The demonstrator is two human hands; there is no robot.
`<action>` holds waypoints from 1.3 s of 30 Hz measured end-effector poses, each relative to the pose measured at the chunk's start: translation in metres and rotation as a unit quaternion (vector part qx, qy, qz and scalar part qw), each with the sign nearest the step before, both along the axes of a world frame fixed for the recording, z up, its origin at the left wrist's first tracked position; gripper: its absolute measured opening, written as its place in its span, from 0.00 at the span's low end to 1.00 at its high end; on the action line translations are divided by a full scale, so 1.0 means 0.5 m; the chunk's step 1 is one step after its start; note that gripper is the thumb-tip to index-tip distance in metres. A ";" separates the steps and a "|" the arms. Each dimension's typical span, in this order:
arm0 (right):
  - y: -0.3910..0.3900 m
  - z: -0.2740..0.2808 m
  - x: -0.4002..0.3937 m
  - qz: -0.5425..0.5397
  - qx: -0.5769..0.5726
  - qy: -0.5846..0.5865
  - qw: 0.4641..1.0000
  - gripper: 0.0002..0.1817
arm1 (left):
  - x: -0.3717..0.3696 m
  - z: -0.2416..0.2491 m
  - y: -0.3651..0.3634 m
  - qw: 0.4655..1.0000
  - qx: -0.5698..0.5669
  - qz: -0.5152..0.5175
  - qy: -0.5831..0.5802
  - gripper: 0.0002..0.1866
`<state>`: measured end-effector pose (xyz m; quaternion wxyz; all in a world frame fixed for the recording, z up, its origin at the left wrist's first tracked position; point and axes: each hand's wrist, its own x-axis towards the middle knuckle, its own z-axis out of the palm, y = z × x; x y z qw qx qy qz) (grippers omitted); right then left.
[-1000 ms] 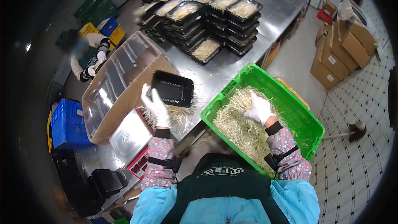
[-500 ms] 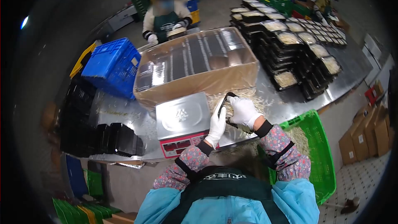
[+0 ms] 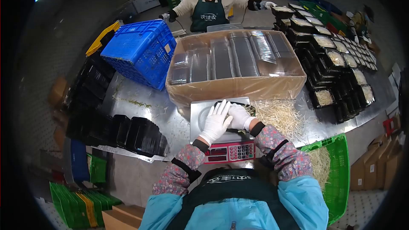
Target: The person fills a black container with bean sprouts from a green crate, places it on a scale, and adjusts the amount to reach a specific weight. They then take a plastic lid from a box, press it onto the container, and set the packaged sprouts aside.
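White gloves cover both hands. My left hand (image 3: 216,124) lies over a black tray (image 3: 250,110), its fingers stretched out and pointing away from me. Beside it, my right hand (image 3: 240,117) rests on the tray's contents with bent fingers; what its fingertips hold, if anything, is hidden. The tray is on the metal plate of a red scale (image 3: 230,152), largely covered by the hands. Right of the scale lies a loose heap of pale sprouts (image 3: 279,117). Behind the scale stands a cardboard box (image 3: 238,87) of clear plastic lids (image 3: 221,57).
A blue crate (image 3: 136,51) and stacked empty black trays (image 3: 136,134) stand at the left. Filled trays (image 3: 324,98) are stacked at the right. A green crate (image 3: 338,179) with sprouts is at lower right. A co-worker (image 3: 211,10) stands across the table; another person is farther back.
Both hands and the black tray have moved from beside the scale onto its plate. My left hand has flattened over the tray. The camera view has shifted, and the co-worker's arms are now spread.
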<state>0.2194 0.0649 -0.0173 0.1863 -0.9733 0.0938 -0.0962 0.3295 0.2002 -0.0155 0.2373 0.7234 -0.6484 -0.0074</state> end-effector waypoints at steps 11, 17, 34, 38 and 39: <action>-0.127 0.087 -0.178 -0.033 -0.073 0.149 0.986 0.30 | -0.051 -0.040 -0.034 0.991 0.005 0.133 0.000 0.28; -0.119 0.035 -0.204 -0.064 -0.044 -0.006 0.997 0.11 | -0.071 -0.039 -0.039 0.983 0.007 0.181 -0.035 0.27; -0.374 -0.119 -0.481 -0.258 0.143 0.063 0.953 0.06 | 0.022 0.113 0.072 0.910 -0.205 0.135 0.336 0.20; -0.333 0.067 -0.403 -0.263 0.237 -0.011 0.935 0.08 | 0.055 0.131 0.112 0.886 -0.201 0.150 0.390 0.24; -0.323 0.102 -0.377 -0.227 0.278 -0.054 0.932 0.06 | 0.056 0.136 0.116 0.876 -0.202 0.143 0.414 0.26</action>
